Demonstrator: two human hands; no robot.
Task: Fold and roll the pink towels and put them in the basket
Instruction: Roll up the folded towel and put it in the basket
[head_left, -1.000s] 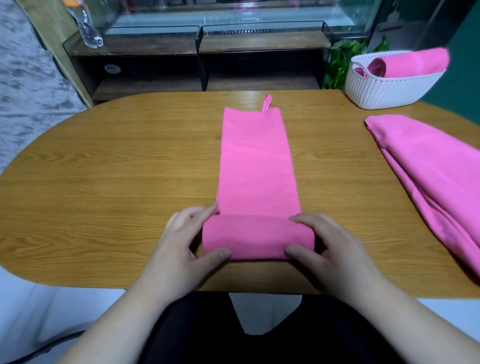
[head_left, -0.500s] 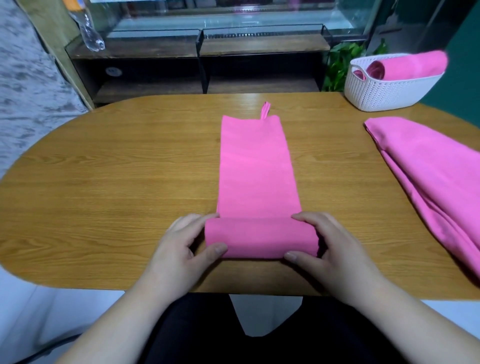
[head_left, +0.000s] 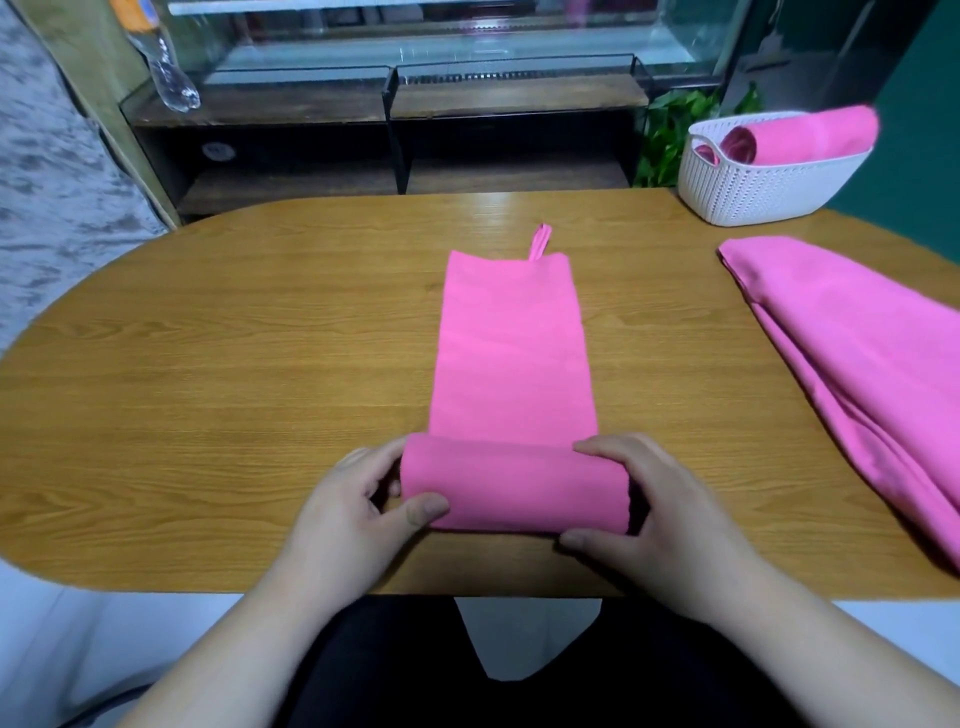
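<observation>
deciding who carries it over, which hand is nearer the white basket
Right. The right hand grips the right end of the towel roll, toward the white basket; the left hand grips the left end, farther away.

Single head-worn wide-angle view, faces forward and down across table (head_left: 208, 415). Left hand (head_left: 343, 509), right hand (head_left: 670, 525) close to lens, lower centre; shelf (head_left: 509, 98) far, along top — table outline bowed.
</observation>
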